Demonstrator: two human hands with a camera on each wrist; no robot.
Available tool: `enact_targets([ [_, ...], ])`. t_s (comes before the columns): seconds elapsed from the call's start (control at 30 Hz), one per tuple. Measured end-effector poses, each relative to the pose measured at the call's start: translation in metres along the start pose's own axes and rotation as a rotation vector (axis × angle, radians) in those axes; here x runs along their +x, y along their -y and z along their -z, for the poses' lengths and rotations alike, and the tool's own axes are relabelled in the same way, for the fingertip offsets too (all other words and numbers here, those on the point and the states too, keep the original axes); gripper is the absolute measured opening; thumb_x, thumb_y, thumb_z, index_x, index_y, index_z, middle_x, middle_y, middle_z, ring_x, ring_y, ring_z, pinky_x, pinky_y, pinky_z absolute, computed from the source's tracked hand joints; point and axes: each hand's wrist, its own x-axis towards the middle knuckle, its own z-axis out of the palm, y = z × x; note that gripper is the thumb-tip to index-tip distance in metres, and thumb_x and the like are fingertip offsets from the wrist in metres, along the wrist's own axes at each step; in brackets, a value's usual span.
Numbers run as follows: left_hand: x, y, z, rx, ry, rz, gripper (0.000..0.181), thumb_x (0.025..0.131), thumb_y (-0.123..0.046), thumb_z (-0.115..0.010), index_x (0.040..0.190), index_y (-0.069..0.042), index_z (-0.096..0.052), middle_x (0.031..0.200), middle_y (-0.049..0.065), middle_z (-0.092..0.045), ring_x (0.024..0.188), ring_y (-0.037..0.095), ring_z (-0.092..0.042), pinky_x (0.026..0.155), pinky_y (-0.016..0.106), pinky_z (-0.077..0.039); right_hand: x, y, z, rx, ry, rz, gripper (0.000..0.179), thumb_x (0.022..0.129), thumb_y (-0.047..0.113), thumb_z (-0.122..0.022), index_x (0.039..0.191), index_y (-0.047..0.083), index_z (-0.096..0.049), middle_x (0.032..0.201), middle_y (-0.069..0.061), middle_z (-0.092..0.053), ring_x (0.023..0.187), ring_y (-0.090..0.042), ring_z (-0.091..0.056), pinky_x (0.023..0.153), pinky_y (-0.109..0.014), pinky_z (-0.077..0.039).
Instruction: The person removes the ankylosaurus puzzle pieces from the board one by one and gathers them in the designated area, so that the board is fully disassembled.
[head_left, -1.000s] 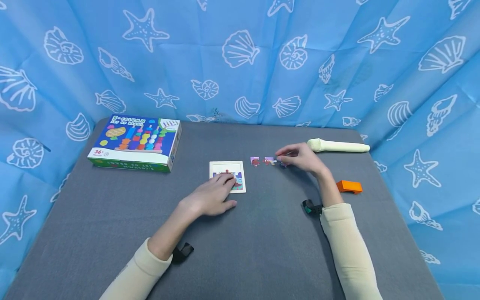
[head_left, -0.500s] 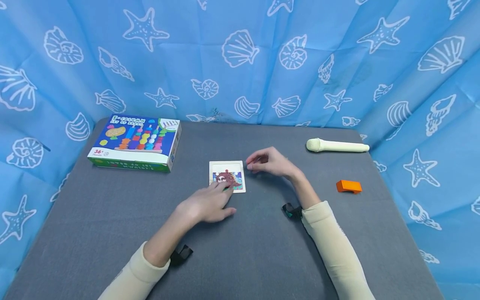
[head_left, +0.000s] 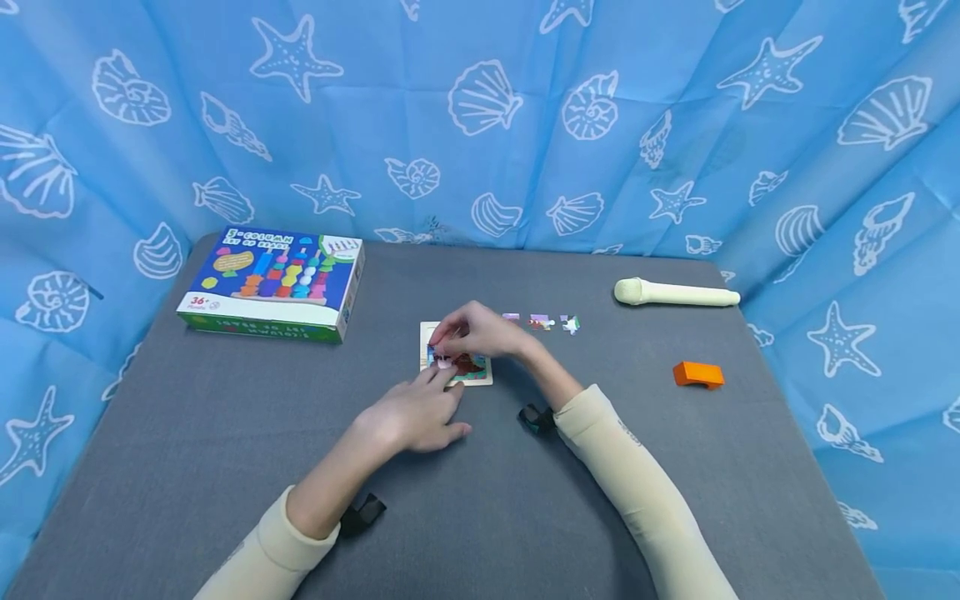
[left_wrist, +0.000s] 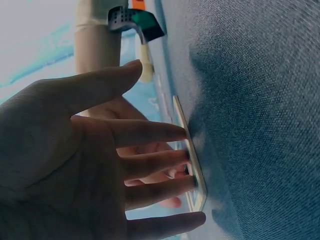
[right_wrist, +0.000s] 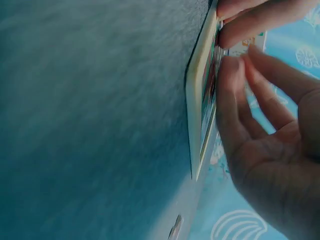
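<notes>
A small jigsaw puzzle in a cream tray [head_left: 488,372] lies mid-table, its lower part filled with a brown dinosaur picture. My left hand [head_left: 417,414] rests at the tray's near left side, fingers spread and nearly straight; in the left wrist view their tips [left_wrist: 186,156] meet the tray edge. Above the tray's upper left, my right hand [head_left: 480,332] has thumb and fingers brought together in a pinch. The puzzle piece there is mostly hidden by the fingers. In the right wrist view, the pinching right hand [right_wrist: 265,135] sits close over the tray [right_wrist: 194,110].
Loose puzzle pieces [head_left: 540,322] lie in a row right of the tray, one partly behind the right hand. A bead-set box [head_left: 273,283] stands back left. A cream microphone-shaped object [head_left: 675,293] and an orange arched block [head_left: 698,374] lie at right.
My right hand has moved left from the row of loose pieces to over the tray, uncovering most of that row. My left hand has stayed at the tray, shifting only slightly.
</notes>
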Motion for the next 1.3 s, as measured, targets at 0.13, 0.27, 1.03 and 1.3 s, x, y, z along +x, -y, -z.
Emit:
enact_targets([
  [0.13, 0.001, -0.001, -0.002, 0.005, -0.007, 0.002, 0.070, 0.112, -0.049, -0.056, 0.167, -0.007, -0.043, 0.183, 0.014, -0.021, 0.171, 0.038, -0.017, 0.129, 0.061, -0.039, 0.007, 0.003, -0.004, -0.054, -0.044, -0.048, 0.015, 0.102, 0.008, -0.073, 0.111, -0.001, -0.081, 0.093, -0.014, -0.081, 0.074, -0.010, -0.071, 0.069, -0.021, -0.057],
  [0.27, 0.000, -0.001, -0.003, 0.006, -0.018, 0.001, 0.070, 0.112, -0.049, -0.057, 0.166, -0.006, -0.043, 0.183, 0.014, -0.022, 0.171, 0.038, -0.017, 0.128, 0.061, -0.041, 0.010, 0.004, -0.006, -0.092, -0.046, -0.078, 0.014, 0.102, 0.010, -0.074, 0.109, 0.001, -0.082, 0.089, -0.010, -0.080, 0.070, -0.007, -0.067, 0.066, -0.019, -0.054],
  [1.03, 0.004, 0.002, -0.001, 0.019, -0.060, -0.009, 0.064, 0.111, -0.047, -0.058, 0.160, -0.007, -0.053, 0.176, 0.013, -0.037, 0.167, 0.038, -0.030, 0.121, 0.064, -0.048, 0.007, 0.005, -0.008, -0.192, -0.090, -0.010, 0.011, 0.095, 0.007, -0.082, 0.105, 0.008, -0.083, 0.090, -0.005, -0.078, 0.080, -0.008, -0.067, 0.074, -0.019, -0.055],
  [1.3, 0.004, 0.002, -0.001, 0.014, -0.063, -0.007, 0.063, 0.111, -0.047, -0.059, 0.160, -0.007, -0.054, 0.177, 0.013, -0.036, 0.167, 0.038, -0.030, 0.121, 0.064, -0.049, 0.001, 0.004, -0.004, -0.122, -0.094, 0.033, 0.011, 0.098, 0.003, -0.078, 0.107, 0.003, -0.082, 0.094, -0.011, -0.078, 0.085, -0.014, -0.074, 0.081, -0.023, -0.062],
])
